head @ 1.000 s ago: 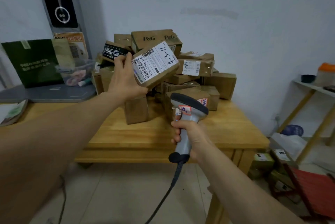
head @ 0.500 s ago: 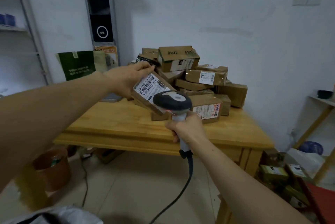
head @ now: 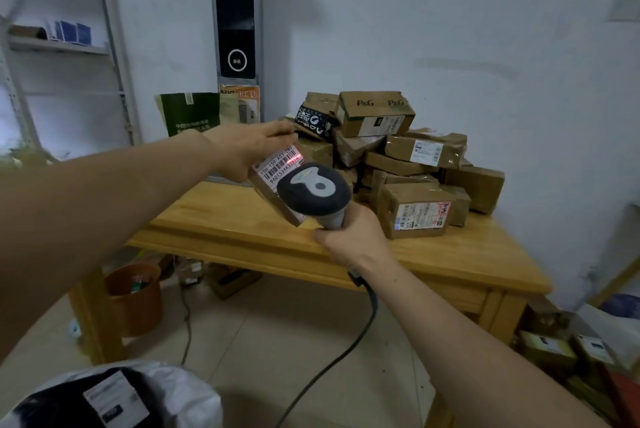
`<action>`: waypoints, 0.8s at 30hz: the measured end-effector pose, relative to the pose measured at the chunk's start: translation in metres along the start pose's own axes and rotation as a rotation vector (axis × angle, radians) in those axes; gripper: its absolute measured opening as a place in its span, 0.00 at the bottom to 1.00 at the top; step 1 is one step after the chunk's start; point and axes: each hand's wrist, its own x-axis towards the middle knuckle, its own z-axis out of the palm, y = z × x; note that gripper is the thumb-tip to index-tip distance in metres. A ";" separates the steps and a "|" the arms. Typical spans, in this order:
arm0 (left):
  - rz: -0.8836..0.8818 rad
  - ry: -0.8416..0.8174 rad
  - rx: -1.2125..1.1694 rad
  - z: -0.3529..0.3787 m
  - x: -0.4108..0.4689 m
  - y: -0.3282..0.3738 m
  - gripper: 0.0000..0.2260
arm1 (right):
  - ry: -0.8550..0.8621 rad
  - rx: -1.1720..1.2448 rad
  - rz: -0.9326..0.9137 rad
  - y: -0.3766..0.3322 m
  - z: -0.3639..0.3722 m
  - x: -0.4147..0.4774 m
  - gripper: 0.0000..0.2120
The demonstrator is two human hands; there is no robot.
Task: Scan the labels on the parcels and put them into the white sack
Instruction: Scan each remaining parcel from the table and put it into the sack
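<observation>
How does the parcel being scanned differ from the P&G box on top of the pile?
The held parcel is gripped by the left hand above the table, tilted; the P&G box rests atop the pile. The held parcel's label carries a red scan line; the P&G box's does not. Both are brown cardboard with white labels.
</observation>
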 end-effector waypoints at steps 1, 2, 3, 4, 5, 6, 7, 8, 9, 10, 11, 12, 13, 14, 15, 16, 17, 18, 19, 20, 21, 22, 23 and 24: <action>0.001 0.001 0.000 0.002 -0.002 -0.001 0.48 | 0.001 -0.002 -0.008 -0.001 0.001 0.000 0.13; 0.001 -0.001 -0.004 0.004 -0.004 -0.001 0.48 | 0.004 -0.001 -0.008 -0.002 0.002 0.000 0.13; 0.002 -0.004 -0.010 0.006 -0.005 -0.001 0.48 | 0.006 0.000 -0.007 -0.002 0.003 -0.001 0.13; 0.001 -0.004 -0.013 0.008 -0.007 -0.002 0.48 | 0.006 -0.004 -0.007 -0.002 0.004 -0.001 0.13; -0.001 0.001 -0.012 0.009 -0.007 -0.002 0.48 | 0.002 -0.011 -0.010 -0.003 0.005 -0.001 0.13; -0.004 0.006 -0.010 0.010 -0.008 -0.002 0.48 | -0.006 -0.019 -0.012 -0.003 0.005 -0.001 0.13; -0.008 0.009 -0.008 0.011 -0.009 -0.002 0.48 | -0.014 -0.026 -0.012 -0.003 0.006 -0.001 0.13; -0.012 0.010 -0.005 0.011 -0.009 -0.003 0.49 | -0.019 -0.034 -0.011 -0.003 0.007 0.000 0.13; -0.014 0.010 -0.001 0.012 -0.009 -0.003 0.49 | -0.022 -0.039 -0.008 -0.003 0.007 0.000 0.12; -0.015 0.011 0.001 0.013 -0.010 -0.003 0.49 | -0.023 -0.040 -0.004 -0.002 0.008 0.000 0.13; -0.018 0.012 0.003 0.013 -0.010 -0.004 0.49 | -0.022 -0.038 -0.001 -0.001 0.009 0.000 0.13; -0.022 0.010 0.003 0.014 -0.010 -0.004 0.49 | -0.023 -0.040 0.000 -0.001 0.010 0.001 0.14; -0.026 0.006 0.001 0.014 -0.011 -0.005 0.49 | -0.025 -0.046 -0.001 -0.001 0.011 0.002 0.14; -0.030 0.004 -0.002 0.015 -0.012 -0.006 0.49 | -0.026 -0.057 -0.008 -0.001 0.012 0.003 0.14; -0.034 0.003 -0.005 0.016 -0.012 -0.007 0.49 | -0.025 -0.068 -0.018 -0.001 0.013 0.004 0.14; -0.042 0.002 -0.006 0.017 -0.013 -0.007 0.49 | -0.025 -0.076 -0.028 -0.001 0.014 0.005 0.14; -0.050 0.002 -0.004 0.019 -0.014 -0.008 0.49 | -0.028 -0.078 -0.032 -0.002 0.015 0.005 0.14; -0.057 0.002 -0.004 0.020 -0.015 -0.008 0.49 | -0.031 -0.071 -0.030 -0.002 0.017 0.006 0.15; -0.061 0.001 -0.006 0.021 -0.016 -0.008 0.48 | -0.034 -0.056 -0.022 -0.002 0.020 0.006 0.15; -0.063 0.000 -0.009 0.023 -0.018 -0.009 0.48 | -0.037 -0.034 -0.011 -0.002 0.022 0.006 0.15; -0.067 0.000 -0.013 0.024 -0.020 -0.010 0.48 | -0.042 -0.010 0.002 -0.002 0.024 0.006 0.16; -0.073 -0.003 -0.019 0.026 -0.022 -0.011 0.48 | -0.051 0.010 0.015 -0.003 0.027 0.007 0.17; -0.085 -0.011 -0.022 0.029 -0.025 -0.011 0.48 | -0.066 0.029 0.030 -0.003 0.030 0.007 0.18; -0.102 -0.023 -0.024 0.031 -0.029 -0.012 0.48 | -0.083 0.054 0.050 -0.004 0.033 0.007 0.18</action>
